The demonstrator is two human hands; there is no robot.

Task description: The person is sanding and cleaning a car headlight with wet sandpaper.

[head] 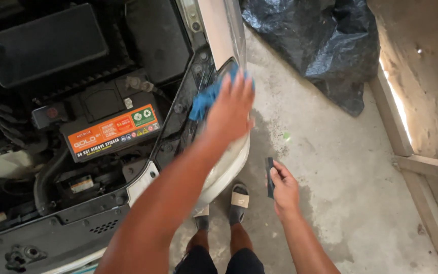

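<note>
- Cloth (206, 96): one blue rag, pressed flat against the headlight (226, 157) by the left hand (229, 114), right of the battery (112, 133). It is judged soft and light, best bunched under the palm.
- One dark flat strip (269, 177) is pinched in the right hand (285, 190), near, over the concrete floor (340, 167).

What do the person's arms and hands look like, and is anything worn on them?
Both arms are bare as far up as the view shows: no sleeves appear. The left hand and right hand wear no gloves. No watch, ring or bracelet is visible on either wrist or on the fingers that show.
</note>
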